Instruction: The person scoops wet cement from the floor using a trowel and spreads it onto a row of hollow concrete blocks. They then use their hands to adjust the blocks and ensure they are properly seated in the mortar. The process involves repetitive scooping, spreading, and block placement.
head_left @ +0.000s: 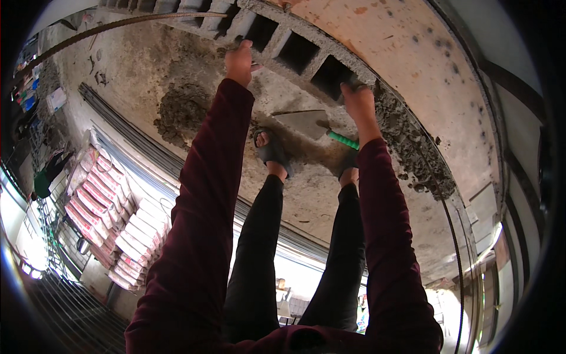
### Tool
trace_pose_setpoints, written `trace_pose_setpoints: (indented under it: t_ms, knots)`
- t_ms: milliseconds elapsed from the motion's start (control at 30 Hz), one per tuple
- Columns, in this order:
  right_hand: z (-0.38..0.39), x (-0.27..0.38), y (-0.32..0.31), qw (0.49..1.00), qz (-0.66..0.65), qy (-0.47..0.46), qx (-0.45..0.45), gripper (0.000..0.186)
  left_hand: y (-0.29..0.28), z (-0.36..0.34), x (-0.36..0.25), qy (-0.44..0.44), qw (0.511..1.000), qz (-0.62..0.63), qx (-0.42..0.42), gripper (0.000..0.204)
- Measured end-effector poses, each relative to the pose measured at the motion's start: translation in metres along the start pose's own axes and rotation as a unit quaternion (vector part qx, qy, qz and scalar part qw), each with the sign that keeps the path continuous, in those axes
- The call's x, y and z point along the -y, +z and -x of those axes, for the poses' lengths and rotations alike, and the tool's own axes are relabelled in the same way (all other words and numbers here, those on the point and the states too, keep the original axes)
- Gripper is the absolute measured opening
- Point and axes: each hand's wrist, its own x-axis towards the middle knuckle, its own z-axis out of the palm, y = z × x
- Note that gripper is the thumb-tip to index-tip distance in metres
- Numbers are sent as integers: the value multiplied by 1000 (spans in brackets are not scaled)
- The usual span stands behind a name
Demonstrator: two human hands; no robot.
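A grey hollow concrete block [287, 35] with dark square cavities sits at the top, in line with other blocks along the wall. My left hand [239, 62] is closed on its near side, the thumb up at the rim. Around the block's right end, beside the last cavity, my right hand [358, 106] is closed too; some of its fingers are hidden. Below the block, between my feet and the wall, a trowel [302, 121] lies on the floor, its green handle [344, 140] pointing toward my right foot.
A mortar heap [180, 112] lies left of my feet. Wet mortar [407, 138] runs along the wall's base at right. A bent rebar [118, 25] crosses the upper left. Long steel bars [130, 130] lie behind me, with stacked bags [112, 206] farther left.
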Motion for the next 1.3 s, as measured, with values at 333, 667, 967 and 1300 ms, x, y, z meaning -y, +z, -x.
trace_pose_setpoints:
  t_ms: [333, 667, 967, 1300]
  knots:
    - [4, 5, -3, 1000, 6, 25, -8, 59, 1, 26, -5, 33, 999, -8, -15, 41]
    - [9, 6, 4, 998, 32, -10, -45, 63, 17, 47, -70, 370, 796, 253, 407, 21]
    - [11, 5, 1, 998, -36, -6, -58, 52, 91, -51, -69, 416, 770, 308, 372, 29]
    - [11, 6, 0, 998, -1, 7, -65, 53, 107, -24, -88, 443, 754, 372, 313, 26]
